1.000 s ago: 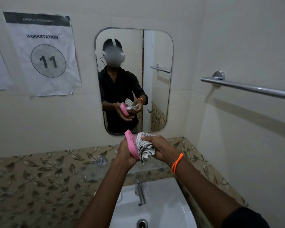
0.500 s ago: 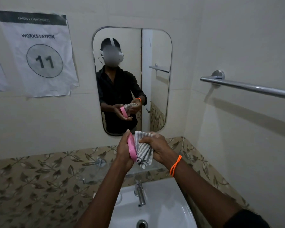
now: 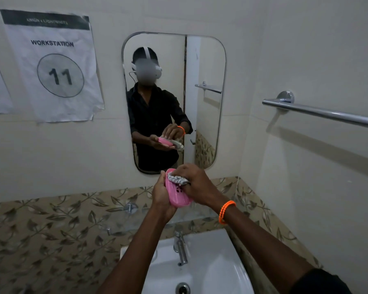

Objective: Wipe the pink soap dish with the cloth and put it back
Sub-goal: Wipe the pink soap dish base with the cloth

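Note:
My left hand [image 3: 160, 195] cups the pink soap dish [image 3: 177, 195] from below and from the left, its slotted inside facing up towards me. My right hand [image 3: 197, 184], with an orange bracelet on the wrist, presses a bunched grey-and-white striped cloth [image 3: 179, 179] into the far end of the dish. Most of the cloth is hidden under my right fingers. Both hands are held in front of the wall, above the tap.
A white sink [image 3: 221, 270] with a chrome tap [image 3: 181, 249] lies below my arms. A glass shelf [image 3: 136, 221] on metal brackets runs along the leaf-patterned tiles. A mirror [image 3: 208, 66] hangs ahead, a chrome towel rail [image 3: 319, 112] on the right wall, a paper sign [image 3: 53, 64] at left.
The dish has turned from edge-on upright to lying open side up in my left hand. My right hand with the cloth has moved over it and down onto its inside.

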